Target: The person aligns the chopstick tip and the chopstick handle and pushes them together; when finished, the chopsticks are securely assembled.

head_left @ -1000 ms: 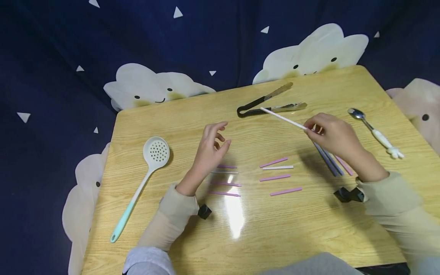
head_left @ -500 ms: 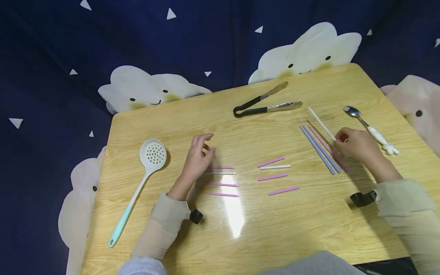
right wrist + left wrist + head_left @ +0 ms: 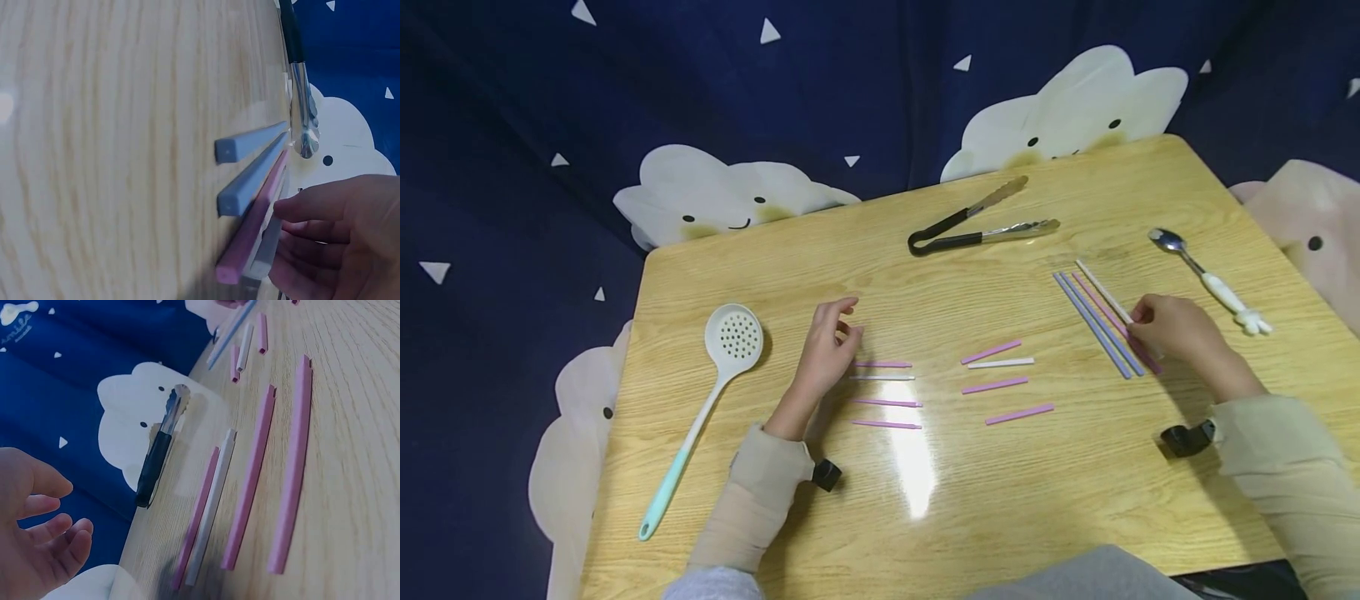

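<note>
My right hand (image 3: 1183, 329) pinches a long white stick (image 3: 1097, 285) near its near end, low over the table. It lies alongside a long pink stick (image 3: 1093, 297), with two long blue sticks (image 3: 1091, 325) to the left. In the right wrist view the thumb presses on the white stick (image 3: 270, 244), close beside the pink stick (image 3: 240, 250). My left hand (image 3: 823, 354) hovers with loosely bent fingers and holds nothing. Just right of it lie short pink sticks (image 3: 887, 404) and a white one (image 3: 891, 377).
A second set of short sticks (image 3: 995, 387) lies mid-table. Behind are black-handled tongs (image 3: 951, 243), spread apart. A slotted spoon (image 3: 730, 350) lies at the left, a white-handled spoon (image 3: 1221, 292) at the right. A dark blue curtain (image 3: 850, 75) borders the wooden table (image 3: 760, 258).
My right hand has carried the white stick rightward from near the tongs, turned it, and lowered it beside the pink stick. My left hand has drawn back slightly to the left.
</note>
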{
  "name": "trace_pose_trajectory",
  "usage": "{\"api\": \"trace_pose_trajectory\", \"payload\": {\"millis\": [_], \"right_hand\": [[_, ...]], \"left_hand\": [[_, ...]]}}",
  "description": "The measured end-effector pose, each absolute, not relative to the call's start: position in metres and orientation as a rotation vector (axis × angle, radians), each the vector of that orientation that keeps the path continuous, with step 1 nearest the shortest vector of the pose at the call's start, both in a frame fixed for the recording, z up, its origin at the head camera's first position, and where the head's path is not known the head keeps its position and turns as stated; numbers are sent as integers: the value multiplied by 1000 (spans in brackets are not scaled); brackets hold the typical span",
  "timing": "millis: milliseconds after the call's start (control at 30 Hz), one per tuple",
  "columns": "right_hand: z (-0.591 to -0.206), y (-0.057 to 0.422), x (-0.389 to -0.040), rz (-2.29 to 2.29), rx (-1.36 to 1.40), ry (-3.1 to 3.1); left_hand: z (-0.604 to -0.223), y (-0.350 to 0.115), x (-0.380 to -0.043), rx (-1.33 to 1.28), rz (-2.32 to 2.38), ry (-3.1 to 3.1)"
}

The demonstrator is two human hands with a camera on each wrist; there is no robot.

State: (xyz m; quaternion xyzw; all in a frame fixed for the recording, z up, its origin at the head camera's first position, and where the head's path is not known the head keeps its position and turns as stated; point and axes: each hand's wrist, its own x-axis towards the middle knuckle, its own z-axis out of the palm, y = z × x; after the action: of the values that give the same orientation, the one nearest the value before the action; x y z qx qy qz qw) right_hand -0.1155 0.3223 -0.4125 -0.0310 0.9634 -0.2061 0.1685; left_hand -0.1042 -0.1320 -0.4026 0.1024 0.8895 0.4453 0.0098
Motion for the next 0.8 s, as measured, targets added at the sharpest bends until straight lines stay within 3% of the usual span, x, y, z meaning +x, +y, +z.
{"api": "trace_pose_trajectory", "payload": {"millis": [433, 800], "right_hand": [[-407, 297, -119, -521, -196, 2949], [-420, 234, -134, -599, -838, 2897]], "left_hand": [[-412, -133, -105, 383, 1229, 2776], [-429, -131, -101, 584, 950, 2813]]}}
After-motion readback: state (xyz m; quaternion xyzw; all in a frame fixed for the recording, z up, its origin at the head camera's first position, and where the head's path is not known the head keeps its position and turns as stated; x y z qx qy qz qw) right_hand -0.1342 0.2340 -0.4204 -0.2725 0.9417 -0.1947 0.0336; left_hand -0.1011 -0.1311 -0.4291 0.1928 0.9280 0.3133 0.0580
